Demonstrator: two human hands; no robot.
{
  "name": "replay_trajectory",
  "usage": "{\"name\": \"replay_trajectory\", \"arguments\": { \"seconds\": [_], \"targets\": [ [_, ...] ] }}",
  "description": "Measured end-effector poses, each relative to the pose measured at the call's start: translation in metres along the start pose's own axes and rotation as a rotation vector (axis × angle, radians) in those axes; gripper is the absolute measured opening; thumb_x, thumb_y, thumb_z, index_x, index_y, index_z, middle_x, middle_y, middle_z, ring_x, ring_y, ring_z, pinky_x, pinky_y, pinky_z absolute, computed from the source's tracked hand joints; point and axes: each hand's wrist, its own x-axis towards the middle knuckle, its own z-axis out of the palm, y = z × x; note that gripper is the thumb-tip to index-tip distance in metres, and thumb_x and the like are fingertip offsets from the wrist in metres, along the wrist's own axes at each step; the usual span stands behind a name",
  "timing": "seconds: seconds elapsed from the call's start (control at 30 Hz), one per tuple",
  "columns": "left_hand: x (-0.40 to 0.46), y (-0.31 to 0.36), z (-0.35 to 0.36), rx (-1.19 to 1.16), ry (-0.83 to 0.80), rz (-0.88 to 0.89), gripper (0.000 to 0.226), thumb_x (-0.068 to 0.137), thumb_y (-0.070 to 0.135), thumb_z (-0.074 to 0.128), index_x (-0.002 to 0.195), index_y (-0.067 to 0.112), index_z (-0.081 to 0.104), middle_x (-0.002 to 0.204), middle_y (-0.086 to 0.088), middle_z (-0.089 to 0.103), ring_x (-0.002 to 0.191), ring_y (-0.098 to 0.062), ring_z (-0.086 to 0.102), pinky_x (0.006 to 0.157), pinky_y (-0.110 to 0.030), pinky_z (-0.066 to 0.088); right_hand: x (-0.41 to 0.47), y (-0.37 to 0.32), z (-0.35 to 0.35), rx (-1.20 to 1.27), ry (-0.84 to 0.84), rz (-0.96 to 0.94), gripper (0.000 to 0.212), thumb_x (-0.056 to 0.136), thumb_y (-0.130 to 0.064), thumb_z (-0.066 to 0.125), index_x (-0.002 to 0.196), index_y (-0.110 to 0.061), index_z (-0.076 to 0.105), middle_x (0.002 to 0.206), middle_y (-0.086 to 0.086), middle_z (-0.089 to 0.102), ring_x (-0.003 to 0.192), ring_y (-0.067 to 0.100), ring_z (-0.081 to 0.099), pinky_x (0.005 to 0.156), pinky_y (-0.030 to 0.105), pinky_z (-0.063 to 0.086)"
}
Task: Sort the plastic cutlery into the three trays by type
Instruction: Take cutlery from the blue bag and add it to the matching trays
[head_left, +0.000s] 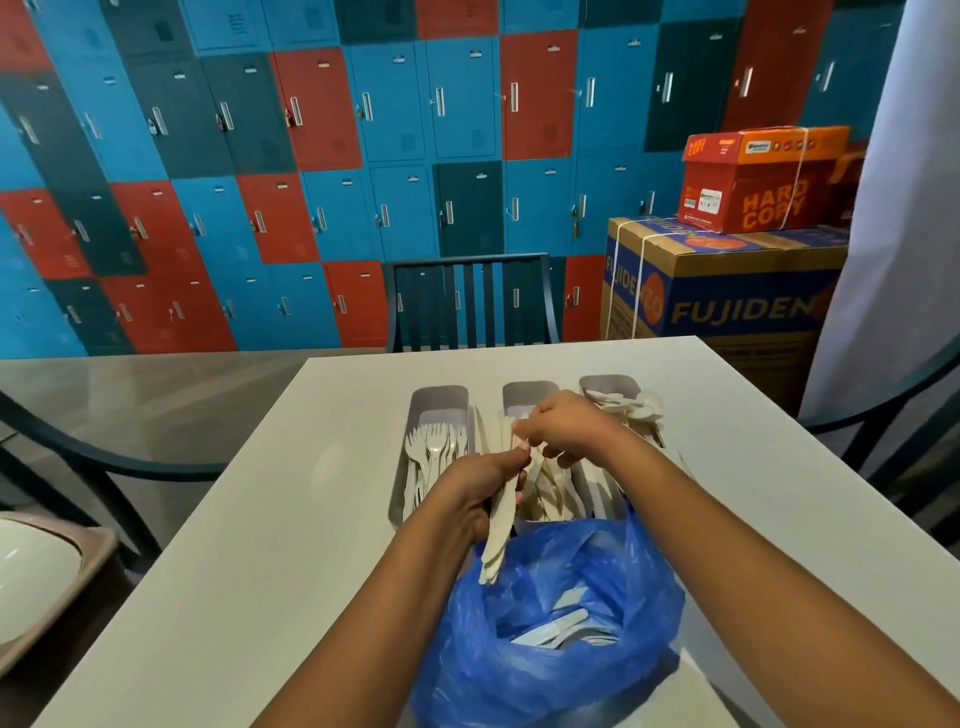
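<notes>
On the white worktop (249, 519) three grey trays are sitting side by side at the far end: the left tray (439, 400) is holding forks (434, 447), the middle tray (530, 395) is taking knives, and the right tray (608, 387) is carrying spoons (631, 405). Nearer, a blue plastic bag (545, 623) is lying open with more pale cutlery showing inside it.

The left hand (483, 493) is gripping a bundle of knives (498, 530), fingers curled round their upper part while the lower ends are hanging over the bag's mouth. The right hand (566, 426) is hovering over the middle tray with its fingers bent, apparently pinching one piece out of the bundle; exactly which piece it is taking is hidden behind the knuckles.

This cutlery is likely very light and thin, stiff along its length but springy and liable to snap if bent hard. The smooth plastic is probably slippery, so a loose bundle is apt to fan out or shed a piece. Holding each piece by the flat handle, near the middle, seems the safest grip, and peeling one off the top at a time looks wiser than tugging from the middle. The bag is soft and is giving no support, so reaching in calls for spreading its mouth.
</notes>
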Motion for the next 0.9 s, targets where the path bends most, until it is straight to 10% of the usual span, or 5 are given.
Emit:
{"name": "replay_trajectory", "arguments": {
  "seconds": [0.43,0.77,0.9],
  "targets": [
    [-0.009,0.004,-0.004,0.044,0.075,0.121,0.022,0.091,0.012,0.057,0.101,-0.006,0.066,0.063,-0.012,0.063,0.048,-0.02,0.057,0.045,-0.024,0.047,-0.004,-0.002,0.004,0.362,-0.165,0.119,0.007,0.09,-0.005,0.054,0.089,-0.003,0.06,0.076,0.008,0.057,0.06,0.013,0.052,0.051,0.02,0.047],
    [-0.002,-0.001,-0.019,0.164,0.117,0.018,0.024,0.095,0.006,0.031,0.08,0.012,0.049,0.059,0.0,0.038,0.042,-0.009,0.028,0.035,-0.015,0.024,0.028,0.006,-0.006,0.379,0.263,0.168,0.037,0.098,-0.015,0.039,0.125,0.007,0.05,0.069,0.003,0.045,0.064,0.021,0.05,0.081,0.045,0.053],
    [-0.006,0.0,-0.015,0.028,0.063,-0.005,0.023,0.089,-0.003,0.026,0.075,0.008,0.041,0.061,-0.004,0.039,0.041,-0.01,0.031,0.035,-0.016,0.029,0.029,0.007,0.003,0.286,0.153,0.236,0.039,0.096,-0.007,0.039,0.133,0.004,0.043,0.07,0.004,0.039,0.057,0.016,0.043,0.049,0.027,0.042]
  ]
}}
